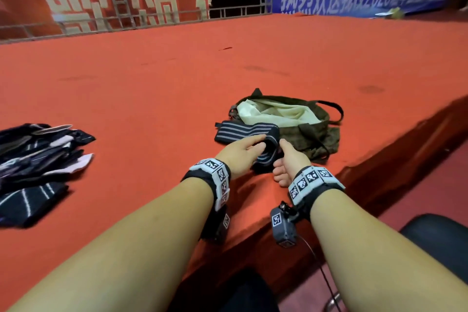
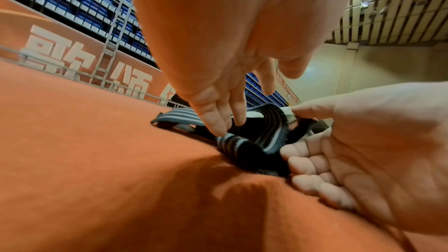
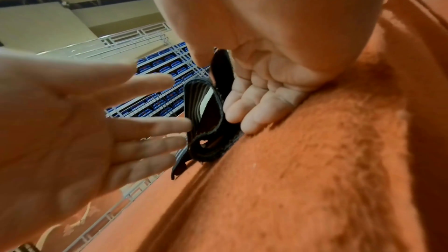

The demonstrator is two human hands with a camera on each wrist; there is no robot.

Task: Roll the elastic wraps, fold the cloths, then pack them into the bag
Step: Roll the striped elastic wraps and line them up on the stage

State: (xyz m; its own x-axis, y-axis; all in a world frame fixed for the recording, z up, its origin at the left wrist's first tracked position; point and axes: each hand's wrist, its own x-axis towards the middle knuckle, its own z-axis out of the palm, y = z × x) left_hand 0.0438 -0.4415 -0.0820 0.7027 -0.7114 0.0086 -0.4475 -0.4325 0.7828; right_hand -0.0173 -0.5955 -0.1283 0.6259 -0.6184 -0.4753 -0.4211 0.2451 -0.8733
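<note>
A black elastic wrap [image 1: 243, 132] with grey stripes lies on the red carpeted platform [image 1: 152, 88], partly coiled at its near end. My right hand [image 1: 283, 157] grips that coiled end, fingers curled under it and thumb on top. My left hand [image 1: 255, 147] meets the coil from the left with straight fingers. In the left wrist view the left fingertips [image 2: 218, 122] touch the wrap [image 2: 242, 147] while the right hand [image 2: 327, 150] cups it. The right wrist view shows the loose coil [image 3: 208, 110] between both hands. An open olive bag [image 1: 311, 134] with pale lining lies just behind.
A pile of dark cloths and striped wraps [image 1: 38, 157] lies at the left of the platform. The platform's edge [image 1: 354, 167] runs diagonally close to my right hand. A black chair seat [image 1: 435, 240] stands below it. Railings and banners [image 1: 152, 7] line the far side.
</note>
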